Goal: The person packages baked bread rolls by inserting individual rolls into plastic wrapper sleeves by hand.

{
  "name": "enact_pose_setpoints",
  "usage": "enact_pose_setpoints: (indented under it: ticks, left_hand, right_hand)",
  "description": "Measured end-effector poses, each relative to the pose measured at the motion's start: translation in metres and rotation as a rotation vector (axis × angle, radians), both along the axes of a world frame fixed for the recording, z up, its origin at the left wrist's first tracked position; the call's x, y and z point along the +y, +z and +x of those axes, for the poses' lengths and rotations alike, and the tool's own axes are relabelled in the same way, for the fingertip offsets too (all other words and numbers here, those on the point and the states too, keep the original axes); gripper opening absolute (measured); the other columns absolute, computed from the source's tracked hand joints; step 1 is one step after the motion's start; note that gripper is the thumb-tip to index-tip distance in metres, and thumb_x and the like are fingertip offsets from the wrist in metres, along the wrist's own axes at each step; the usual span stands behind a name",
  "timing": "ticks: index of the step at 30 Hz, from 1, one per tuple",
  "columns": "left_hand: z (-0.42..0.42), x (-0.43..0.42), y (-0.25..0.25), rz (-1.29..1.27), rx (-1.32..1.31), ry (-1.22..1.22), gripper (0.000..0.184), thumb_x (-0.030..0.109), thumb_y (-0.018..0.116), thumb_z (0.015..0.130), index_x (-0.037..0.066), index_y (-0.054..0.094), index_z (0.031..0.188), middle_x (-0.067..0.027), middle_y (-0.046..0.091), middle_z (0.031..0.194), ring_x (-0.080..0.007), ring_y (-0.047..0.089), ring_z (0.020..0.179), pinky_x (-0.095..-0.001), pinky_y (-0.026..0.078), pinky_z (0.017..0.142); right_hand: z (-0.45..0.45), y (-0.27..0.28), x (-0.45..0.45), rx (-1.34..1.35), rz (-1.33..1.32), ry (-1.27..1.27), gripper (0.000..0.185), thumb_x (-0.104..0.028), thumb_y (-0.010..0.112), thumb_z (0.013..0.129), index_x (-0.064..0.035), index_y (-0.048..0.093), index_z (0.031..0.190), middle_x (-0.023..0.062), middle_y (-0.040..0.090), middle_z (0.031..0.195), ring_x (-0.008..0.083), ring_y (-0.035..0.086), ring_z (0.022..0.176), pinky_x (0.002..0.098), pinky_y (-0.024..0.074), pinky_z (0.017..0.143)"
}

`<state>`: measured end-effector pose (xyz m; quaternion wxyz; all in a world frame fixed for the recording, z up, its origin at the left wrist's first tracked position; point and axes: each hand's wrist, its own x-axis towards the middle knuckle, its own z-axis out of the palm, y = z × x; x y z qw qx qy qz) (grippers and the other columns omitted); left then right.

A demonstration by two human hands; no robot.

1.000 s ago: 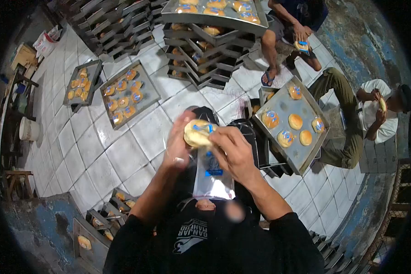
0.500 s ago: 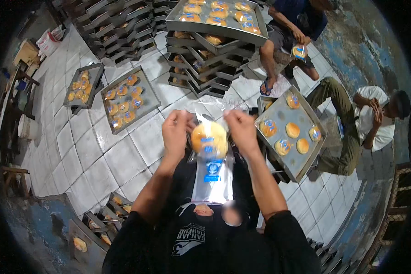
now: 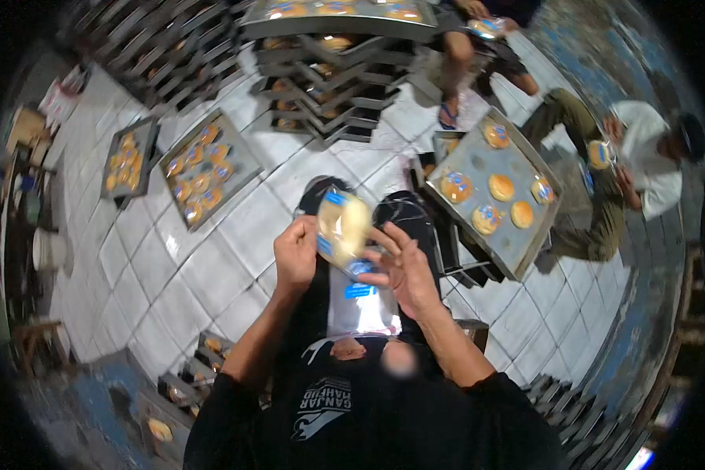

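My left hand (image 3: pixel 295 254) pinches the edge of a clear plastic bag with a round golden bun (image 3: pixel 346 227) inside. The bagged bun is tilted, its pale side toward my right, and blue print shows on the wrapper. Close against its right side is my right hand (image 3: pixel 406 270), fingers spread; whether the fingertips touch the bag I cannot tell. Below both hands, a stack of flat clear bags (image 3: pixel 360 309) with blue print lies on my lap.
At my right a metal tray (image 3: pixel 515 247) holds several buns, some wrapped. Trays stack high ahead (image 3: pixel 337 106); two more trays of wrapped buns (image 3: pixel 247 163) (image 3: pixel 137 186) lie left on the tiles. Two people sit at the right, one holding a wrapped bun (image 3: pixel 600 154).
The bagged bun has turned and tilted, moving slightly left. My right hand has let go of the bag's top and dropped beside the bun with fingers spread. The view has shifted a little.
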<state>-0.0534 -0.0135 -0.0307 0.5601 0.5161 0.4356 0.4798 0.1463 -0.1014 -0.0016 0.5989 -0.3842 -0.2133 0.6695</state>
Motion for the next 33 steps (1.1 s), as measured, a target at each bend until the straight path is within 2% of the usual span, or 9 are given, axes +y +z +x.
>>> enact_pose_setpoints:
  ticks: [6,8,10,16,19,21,27,32,33]
  left_hand:
    - [0.076,-0.01,0.044,0.404,0.234,-0.086,0.013,-0.003,0.063,0.09,-0.004,0.061,0.078,-0.0158,0.073,0.099,-0.0218,0.068,0.09,-0.0319,0.053,0.079]
    - [0.088,-0.013,0.05,0.446,0.296,-0.152,0.01,0.001,0.065,0.089,-0.002,0.066,0.098,-0.0178,0.069,0.119,-0.0248,0.067,0.109,-0.0339,0.053,0.09]
    - [0.09,-0.018,0.056,0.293,0.265,-0.213,0.049,0.008,0.068,0.088,0.001,0.058,0.135,-0.0192,0.054,0.147,-0.0284,0.056,0.132,-0.0386,0.049,0.105]
    - [0.02,-0.045,0.033,0.681,0.805,-0.237,0.052,0.008,0.072,0.088,0.004,0.059,0.138,-0.0207,0.046,0.154,-0.0395,0.042,0.144,-0.0467,0.036,0.117]
    - [0.0,-0.064,0.014,0.739,1.008,-0.3,0.038,0.004,0.073,0.086,0.01,0.072,0.123,-0.0196,0.045,0.156,-0.0484,0.035,0.146,-0.0506,0.032,0.119]
    - [-0.005,-0.063,0.009,0.837,0.965,-0.296,0.027,0.004,0.074,0.086,0.014,0.079,0.111,-0.0192,0.046,0.156,-0.0511,0.033,0.146,-0.0538,0.031,0.119]
    - [0.009,-0.061,0.026,0.763,1.173,-0.235,0.024,0.006,0.077,0.084,0.01,0.078,0.108,-0.0214,0.05,0.151,-0.0512,0.041,0.14,-0.0574,0.034,0.115]
    - [-0.014,-0.065,0.008,1.08,0.837,-0.353,0.036,-0.003,0.081,0.077,0.007,0.077,0.111,-0.0182,0.057,0.145,-0.0456,0.041,0.143,-0.0522,0.038,0.115]
    - [-0.002,-0.067,0.018,0.824,0.73,-0.302,0.036,-0.002,0.081,0.077,0.006,0.077,0.112,-0.0188,0.057,0.144,-0.0443,0.04,0.144,-0.0521,0.041,0.112]
  right_hand:
    - [0.04,0.032,-0.017,0.041,0.093,-0.129,0.075,-0.04,0.073,0.095,-0.0024,0.035,0.148,0.0146,0.06,0.134,0.0238,0.065,0.115,0.0405,0.0602,0.091]
    - [0.065,0.022,-0.021,-0.344,0.098,-0.284,0.067,-0.025,0.077,0.092,-0.0007,0.043,0.144,0.0141,0.061,0.134,0.023,0.065,0.116,0.041,0.0559,0.098]
    - [0.109,0.023,-0.032,-0.685,0.002,-0.486,0.061,-0.017,0.077,0.091,-0.0001,0.046,0.142,0.0145,0.064,0.13,0.0208,0.065,0.115,0.0363,0.0532,0.1]
    - [0.207,-0.024,-0.089,-1.71,-0.198,-0.668,0.076,-0.019,0.08,0.086,0.0039,0.04,0.147,0.0273,0.058,0.134,0.0356,0.06,0.124,0.0425,0.0477,0.105]
    - [0.133,0.004,-0.08,-1.311,-0.344,-0.129,0.065,-0.028,0.077,0.088,0.0037,0.051,0.14,0.0257,0.057,0.138,0.0405,0.058,0.124,0.0428,0.0466,0.106]
    - [0.076,-0.019,-0.069,-1.335,0.287,-0.117,0.063,-0.019,0.085,0.077,-0.0001,0.058,0.131,0.0253,0.056,0.138,0.0411,0.056,0.126,0.0458,0.0456,0.108]
    - [0.059,-0.009,-0.025,-1.492,0.408,0.033,0.072,-0.014,0.084,0.07,-0.0059,0.053,0.134,0.0175,0.055,0.124,0.0385,0.055,0.118,0.0533,0.0417,0.107]
    - [0.062,0.019,-0.034,-1.549,0.441,0.16,0.055,-0.014,0.084,0.071,-0.0082,0.066,0.123,0.0117,0.054,0.124,0.0318,0.048,0.125,0.0513,0.0424,0.108]
    - [0.064,0.022,-0.034,-1.515,0.475,0.204,0.049,-0.012,0.083,0.072,-0.0073,0.068,0.118,0.0112,0.056,0.123,0.0317,0.048,0.125,0.05,0.0431,0.108]
